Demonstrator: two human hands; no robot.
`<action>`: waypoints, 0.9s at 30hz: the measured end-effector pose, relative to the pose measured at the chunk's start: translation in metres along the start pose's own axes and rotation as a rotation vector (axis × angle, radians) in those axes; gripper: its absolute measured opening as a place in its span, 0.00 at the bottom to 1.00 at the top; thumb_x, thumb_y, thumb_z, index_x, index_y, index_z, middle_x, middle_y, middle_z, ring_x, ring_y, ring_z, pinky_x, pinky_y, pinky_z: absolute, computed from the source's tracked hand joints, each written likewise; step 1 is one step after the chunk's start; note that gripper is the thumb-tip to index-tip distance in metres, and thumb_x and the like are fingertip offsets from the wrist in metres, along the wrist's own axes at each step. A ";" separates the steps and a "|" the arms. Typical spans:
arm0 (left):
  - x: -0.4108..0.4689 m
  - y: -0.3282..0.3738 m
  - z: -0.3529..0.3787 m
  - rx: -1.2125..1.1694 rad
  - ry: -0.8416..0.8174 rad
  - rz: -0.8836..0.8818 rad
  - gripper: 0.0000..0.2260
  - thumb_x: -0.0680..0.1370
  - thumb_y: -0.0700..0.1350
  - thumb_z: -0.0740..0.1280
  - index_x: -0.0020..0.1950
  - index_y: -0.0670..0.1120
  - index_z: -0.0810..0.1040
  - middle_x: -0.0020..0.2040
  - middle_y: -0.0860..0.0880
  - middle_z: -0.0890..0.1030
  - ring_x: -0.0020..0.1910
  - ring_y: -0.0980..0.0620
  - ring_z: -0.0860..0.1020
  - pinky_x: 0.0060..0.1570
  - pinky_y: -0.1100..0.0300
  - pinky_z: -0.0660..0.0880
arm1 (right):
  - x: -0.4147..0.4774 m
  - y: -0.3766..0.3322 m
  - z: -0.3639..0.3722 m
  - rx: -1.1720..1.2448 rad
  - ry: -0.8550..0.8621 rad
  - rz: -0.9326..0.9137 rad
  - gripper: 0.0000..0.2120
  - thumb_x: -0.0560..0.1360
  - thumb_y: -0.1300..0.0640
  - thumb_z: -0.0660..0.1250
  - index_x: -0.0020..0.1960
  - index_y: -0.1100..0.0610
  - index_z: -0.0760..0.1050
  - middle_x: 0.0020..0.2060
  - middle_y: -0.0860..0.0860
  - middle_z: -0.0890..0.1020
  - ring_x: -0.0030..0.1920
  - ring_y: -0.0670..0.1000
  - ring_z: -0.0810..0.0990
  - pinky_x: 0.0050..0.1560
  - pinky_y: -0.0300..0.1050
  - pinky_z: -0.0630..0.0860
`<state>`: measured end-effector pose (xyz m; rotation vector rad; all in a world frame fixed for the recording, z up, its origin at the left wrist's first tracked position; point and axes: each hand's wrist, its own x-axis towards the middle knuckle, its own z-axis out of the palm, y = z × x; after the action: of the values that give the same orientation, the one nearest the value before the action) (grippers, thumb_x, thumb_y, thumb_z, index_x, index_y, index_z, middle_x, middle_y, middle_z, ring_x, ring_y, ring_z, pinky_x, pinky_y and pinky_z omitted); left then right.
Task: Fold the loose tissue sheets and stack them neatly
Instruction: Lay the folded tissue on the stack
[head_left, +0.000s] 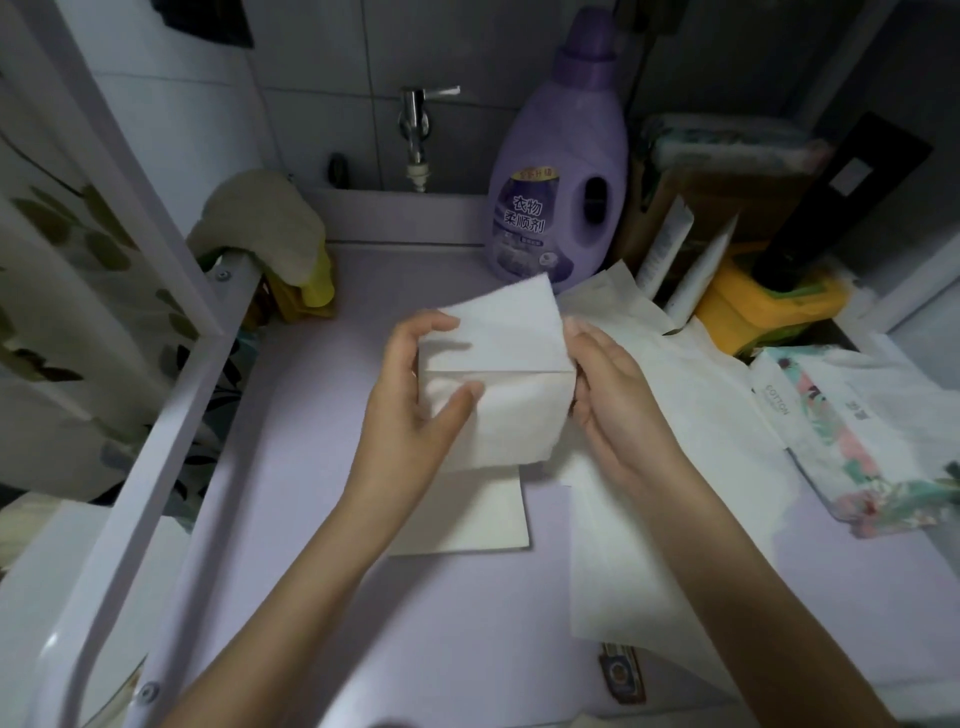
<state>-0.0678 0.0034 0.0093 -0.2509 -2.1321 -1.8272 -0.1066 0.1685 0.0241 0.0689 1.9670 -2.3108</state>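
Mid-fold above the counter (363, 597): your left hand (415, 400) and right hand (618, 400) pinch the tissue sheet (498, 374), grip closed on its sides. Next, likely: lay it squarely on the folded sheet (467, 514) below.

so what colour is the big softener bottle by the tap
Purple, with a darker purple cap and label; the head view shows the softener bottle.

The fingertips of the right hand (618, 405) are hidden behind the folded white tissue sheet (498, 374) it holds. That sheet and the left hand (410, 400), with its forearm, cover much of a flat cream-white folded tissue (478, 514). The fine print on the tall purple plastic softener bottle (561, 171) is too small to read. The floral-printed tissue pack (872, 457) is cut off by the right edge. A small dark sticker (621, 675) lies partly under loose white sheets (623, 587).
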 end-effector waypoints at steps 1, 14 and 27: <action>0.000 0.002 0.000 0.051 0.029 0.007 0.16 0.75 0.34 0.69 0.57 0.51 0.73 0.55 0.61 0.77 0.55 0.60 0.77 0.53 0.64 0.72 | -0.003 0.000 -0.002 -0.072 -0.020 -0.059 0.20 0.76 0.46 0.65 0.65 0.52 0.71 0.46 0.57 0.82 0.45 0.52 0.79 0.52 0.50 0.74; -0.011 0.001 -0.017 0.226 0.177 0.076 0.06 0.74 0.42 0.72 0.44 0.54 0.80 0.48 0.56 0.77 0.49 0.56 0.76 0.46 0.59 0.75 | -0.021 0.006 -0.010 -0.547 -0.082 -0.486 0.06 0.72 0.61 0.72 0.45 0.52 0.83 0.44 0.47 0.80 0.45 0.46 0.78 0.46 0.34 0.73; -0.034 -0.009 -0.032 0.013 0.023 -0.341 0.12 0.71 0.33 0.73 0.48 0.46 0.77 0.42 0.55 0.84 0.35 0.58 0.78 0.36 0.62 0.76 | -0.025 0.019 -0.006 -0.240 -0.225 0.103 0.02 0.77 0.59 0.67 0.48 0.57 0.78 0.34 0.49 0.83 0.33 0.44 0.80 0.35 0.33 0.73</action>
<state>-0.0349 -0.0266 -0.0066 0.1469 -2.2806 -1.9803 -0.0801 0.1731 0.0068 -0.1022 2.0533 -1.9112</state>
